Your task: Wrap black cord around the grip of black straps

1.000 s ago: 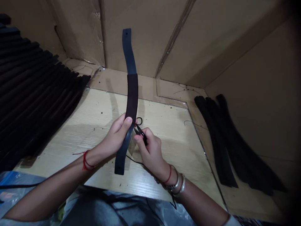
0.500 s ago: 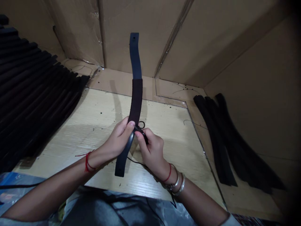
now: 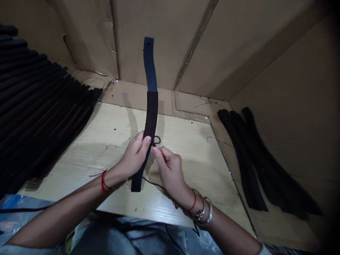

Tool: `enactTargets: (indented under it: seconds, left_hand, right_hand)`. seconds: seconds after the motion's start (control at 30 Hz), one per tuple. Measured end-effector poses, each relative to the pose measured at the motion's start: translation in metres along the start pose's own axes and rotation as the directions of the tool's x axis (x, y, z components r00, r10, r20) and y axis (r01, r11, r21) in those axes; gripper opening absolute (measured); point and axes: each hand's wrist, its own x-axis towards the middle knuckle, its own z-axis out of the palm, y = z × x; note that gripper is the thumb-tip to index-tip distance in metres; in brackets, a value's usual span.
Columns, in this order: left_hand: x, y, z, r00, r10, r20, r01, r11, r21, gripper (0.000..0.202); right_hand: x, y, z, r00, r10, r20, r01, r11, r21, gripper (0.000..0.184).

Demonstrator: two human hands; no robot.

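A long dark strap (image 3: 151,76) with a small hole near its top end stands up in front of me, gently curved. Around its middle fits a dark brown fabric-like sleeve (image 3: 152,111). My left hand (image 3: 135,153) is closed round the strap at the sleeve's lower edge, thumb on the front. Close beside it, the thumb and curled fingers of my right hand (image 3: 171,168) pinch a thin black cord (image 3: 157,138) against the strap. A small loop of the cord sticks out to the right. Its held end is mostly hidden by my fingers.
A big pile of dark strips (image 3: 39,106) fills the left side. Several black strips (image 3: 255,159) lie at the right. Cardboard walls (image 3: 148,21) enclose the pale wooden board (image 3: 202,156). Clear plastic bags (image 3: 16,226) lie at the near edge.
The strap's top has shifted slightly left and its lower end has drawn up a little. My right-hand fingers have closed further over the black piece, so less of it shows.
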Motion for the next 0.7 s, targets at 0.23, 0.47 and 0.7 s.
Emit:
enactTargets:
  seconds: [0.23,0.47,0.7]
  left_hand:
    - [0.003,0.001,-0.004,0.999,0.006,-0.052,-0.003,0.997,0.073,0.020]
    - [0.017,-0.006,-0.025,0.953,-0.133,-0.271,0.130,0.991,-0.031,0.031]
    - [0.014,-0.001,-0.021,0.962,-0.211,-0.174,0.177,0.965,-0.191,0.040]
  right_hand:
    - [-0.004,-0.001,0.002,0.999,0.034,-0.008,-0.034,0.999,0.010,0.043]
    - [0.009,0.007,-0.017,0.996,0.066,-0.054,-0.081,0.930,-0.357,0.046]
    - [0.047,0.040,-0.052,0.974,0.194,-0.116,-0.214,0.633,-0.744,0.028]
